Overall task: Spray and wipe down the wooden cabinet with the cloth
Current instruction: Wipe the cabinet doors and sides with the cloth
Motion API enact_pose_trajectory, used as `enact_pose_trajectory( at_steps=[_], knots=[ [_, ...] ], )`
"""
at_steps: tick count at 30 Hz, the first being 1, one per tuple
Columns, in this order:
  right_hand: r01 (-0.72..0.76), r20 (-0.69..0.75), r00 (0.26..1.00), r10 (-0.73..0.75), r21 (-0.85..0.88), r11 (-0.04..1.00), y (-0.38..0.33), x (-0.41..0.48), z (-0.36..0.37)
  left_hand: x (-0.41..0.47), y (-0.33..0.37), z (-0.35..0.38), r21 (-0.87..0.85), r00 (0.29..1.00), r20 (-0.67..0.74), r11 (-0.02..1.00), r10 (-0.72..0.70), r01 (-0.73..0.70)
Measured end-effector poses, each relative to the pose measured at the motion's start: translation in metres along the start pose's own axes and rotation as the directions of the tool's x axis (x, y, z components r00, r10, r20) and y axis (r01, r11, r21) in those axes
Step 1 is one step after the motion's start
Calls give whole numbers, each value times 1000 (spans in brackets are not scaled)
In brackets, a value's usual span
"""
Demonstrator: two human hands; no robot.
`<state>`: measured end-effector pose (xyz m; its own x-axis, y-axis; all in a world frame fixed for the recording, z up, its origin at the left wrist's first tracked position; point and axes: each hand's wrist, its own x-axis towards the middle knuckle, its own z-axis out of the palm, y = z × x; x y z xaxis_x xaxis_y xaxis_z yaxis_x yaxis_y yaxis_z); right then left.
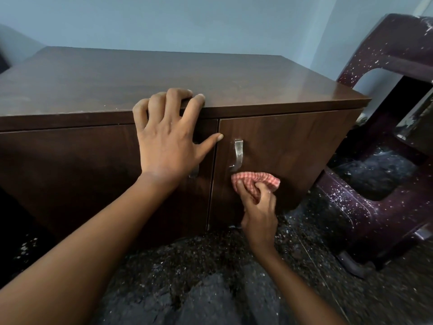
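A low dark wooden cabinet [293, 141] with two doors fills the middle of the view. My left hand [168, 141] grips the front edge of its top, fingers hooked over the edge and thumb lying on the door front. My right hand [257, 207] holds a bunched red-and-white checked cloth [255, 180] pressed against the right door, just below its metal handle [237, 154]. The left door's handle is mostly hidden behind my left hand. No spray bottle is in view.
A dark purple plastic chair [384, 207], speckled with white spots, lies on its side close to the cabinet's right end. The floor [304, 266] is dark speckled stone. A pale blue wall [187, 22] rises behind the cabinet.
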<state>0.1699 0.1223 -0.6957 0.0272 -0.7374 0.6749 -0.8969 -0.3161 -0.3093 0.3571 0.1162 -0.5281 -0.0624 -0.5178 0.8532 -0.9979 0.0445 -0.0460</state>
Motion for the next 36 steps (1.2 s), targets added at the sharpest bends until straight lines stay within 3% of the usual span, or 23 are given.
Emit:
enact_pose_trajectory(
  at_steps=[4,7,10,12,14,16,18,20,22,24,26,29,31,33,36],
  knots=[
    [28,40,999,-25,-83,996,38,-2,0,0,1,0,2,1000,-12,1000,-3,3],
    [-214,-29,975,221,146,966,32,-10,8,1,0,0,-3,1000,-10,1000,-4,4],
    [-463,43,864,501,458,759,-8,-18,18,0,1,0,-3,1000,-6,1000,-9,9],
    [-529,76,801,594,555,642,-39,-14,18,0,1,0,-8,1000,-3,1000,-10,10],
    [-508,33,801,598,567,649,-60,-7,19,0,1,0,-5,1000,-4,1000,-7,7],
    [-440,-19,852,523,516,735,-71,-9,19,1,1,0,-2,1000,-6,1000,-3,3],
    [-281,28,956,293,385,879,-66,-26,19,1,1,0,-7,1000,-6,1000,-6,6],
    [-114,166,983,84,181,977,-43,-46,27,0,0,0,-9,1000,-6,1000,-11,11],
    [-144,250,962,110,125,982,-11,-48,31,0,1,1,-10,1000,-13,1000,-7,7],
    [-236,231,954,192,185,954,10,-45,28,0,0,1,-7,1000,-15,1000,2,-2],
    [-399,161,916,367,272,876,12,-43,28,0,0,1,-7,1000,-14,1000,-2,2],
    [-593,150,788,597,445,671,-14,-47,43,0,1,0,-3,1000,-10,1000,-4,4],
    [-735,248,615,748,523,431,-38,-46,51,-1,1,0,-4,1000,-7,1000,-1,1],
    [-835,429,378,820,541,103,-56,-43,53,0,1,0,-6,1000,-5,1000,-1,1],
    [-871,579,183,794,470,-142,-63,-46,64,0,0,0,9,1000,-12,1000,1,-1]
  ],
)
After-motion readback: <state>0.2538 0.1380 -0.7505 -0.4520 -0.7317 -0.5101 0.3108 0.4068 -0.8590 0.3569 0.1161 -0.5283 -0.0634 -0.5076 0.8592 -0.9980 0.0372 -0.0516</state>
